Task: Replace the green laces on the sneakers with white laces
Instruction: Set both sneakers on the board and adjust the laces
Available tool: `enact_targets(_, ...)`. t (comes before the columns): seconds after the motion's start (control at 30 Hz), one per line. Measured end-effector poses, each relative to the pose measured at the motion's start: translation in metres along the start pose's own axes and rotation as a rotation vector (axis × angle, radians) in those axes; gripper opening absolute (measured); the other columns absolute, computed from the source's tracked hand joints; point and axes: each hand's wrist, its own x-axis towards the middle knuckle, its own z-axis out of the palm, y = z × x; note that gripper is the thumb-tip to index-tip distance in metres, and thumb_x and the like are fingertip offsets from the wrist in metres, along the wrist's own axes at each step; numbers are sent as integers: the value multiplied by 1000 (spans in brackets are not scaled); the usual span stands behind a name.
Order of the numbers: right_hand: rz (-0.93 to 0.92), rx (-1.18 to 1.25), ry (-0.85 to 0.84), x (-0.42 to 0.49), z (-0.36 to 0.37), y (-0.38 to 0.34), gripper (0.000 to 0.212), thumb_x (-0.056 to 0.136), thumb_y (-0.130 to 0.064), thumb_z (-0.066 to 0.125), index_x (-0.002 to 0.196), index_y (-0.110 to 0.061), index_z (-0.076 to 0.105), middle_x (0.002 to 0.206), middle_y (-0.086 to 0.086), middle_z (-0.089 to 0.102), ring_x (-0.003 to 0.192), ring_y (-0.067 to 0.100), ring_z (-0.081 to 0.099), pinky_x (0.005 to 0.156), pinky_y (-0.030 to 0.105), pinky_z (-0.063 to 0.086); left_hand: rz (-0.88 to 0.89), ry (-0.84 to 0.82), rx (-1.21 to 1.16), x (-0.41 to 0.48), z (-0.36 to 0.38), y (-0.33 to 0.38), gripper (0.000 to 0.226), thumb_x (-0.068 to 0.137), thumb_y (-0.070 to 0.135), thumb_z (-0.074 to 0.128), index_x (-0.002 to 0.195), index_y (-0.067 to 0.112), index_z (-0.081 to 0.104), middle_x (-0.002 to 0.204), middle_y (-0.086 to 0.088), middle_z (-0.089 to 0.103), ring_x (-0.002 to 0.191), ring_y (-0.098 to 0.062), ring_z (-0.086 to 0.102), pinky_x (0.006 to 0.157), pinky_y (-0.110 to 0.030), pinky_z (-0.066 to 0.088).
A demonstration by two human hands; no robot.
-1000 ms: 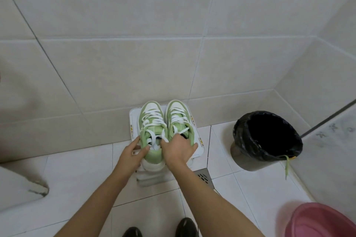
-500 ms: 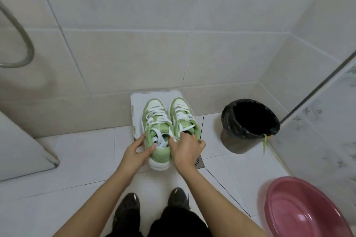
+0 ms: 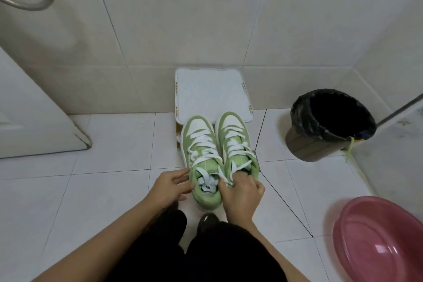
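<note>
Two green and white sneakers, both threaded with white laces, are side by side just in front of a white box. My left hand [image 3: 170, 186] grips the left sneaker [image 3: 201, 158] at the outer side of its collar. My right hand [image 3: 242, 192] covers the heel of the right sneaker [image 3: 233, 139], fingers curled round its collar. Loose white lace ends [image 3: 206, 178] lie in the left sneaker's opening. A green lace [image 3: 350, 146] hangs over the bin's rim at the right.
A white lidded box [image 3: 210, 94] stands against the tiled wall. A bin with a black liner [image 3: 329, 126] sits to the right, a pink basin [image 3: 380, 242] at the lower right. My dark shoes [image 3: 208, 220] and trousers are below. White door [image 3: 34, 121] at the left.
Both hands have brought the pair of sneakers off the white box lid, towards me and down. The lid is now bare. The view has tilted downward.
</note>
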Motion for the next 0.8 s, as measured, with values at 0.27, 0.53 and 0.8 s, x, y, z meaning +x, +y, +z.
enact_targets(0.27,9,11,-22,-29,0,13,30,61,-37,62,46,-16,48,46,-5,48,48,20,52,67,31,35,-24,-20,115,-6,-2,-19,47,79,8,75,124,13,62,103,-6,72,75,-8,71,65,-23,56)
enact_targets(0.53,121,-6,-150,13,54,6,31,65,-21,84,54,-7,58,54,5,56,59,28,55,72,36,34,139,100,71,52,3,-26,47,90,7,62,135,10,51,126,-2,60,117,-11,56,103,-30,43)
enact_targets(0.8,98,-49,-9,78,121,-10,33,75,-26,78,59,-5,59,57,9,56,66,29,54,80,38,33,244,228,-144,136,9,-21,44,99,19,49,142,22,44,134,0,56,120,-14,54,103,-36,45)
